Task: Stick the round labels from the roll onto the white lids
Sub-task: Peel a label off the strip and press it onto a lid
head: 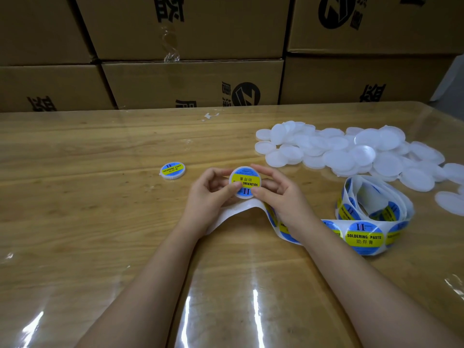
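Head view is showing six cardboard boxes standing stacked behind one wooden table. One heap of bare white lids, overlapping too thickly to count, is lying at far right, with one label roll uncoiling just beside it. The left hand and right hand are together pinching one labelled lid between thumbs and fingertips, above the backing strip. One finished lid is resting apart, to the left.

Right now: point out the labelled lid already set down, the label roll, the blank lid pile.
set-down labelled lid point(172, 170): head view, its yellow band.
label roll point(365, 194): head view, coil's white inner backing.
blank lid pile point(346, 156): head view, a lid mid-pile.
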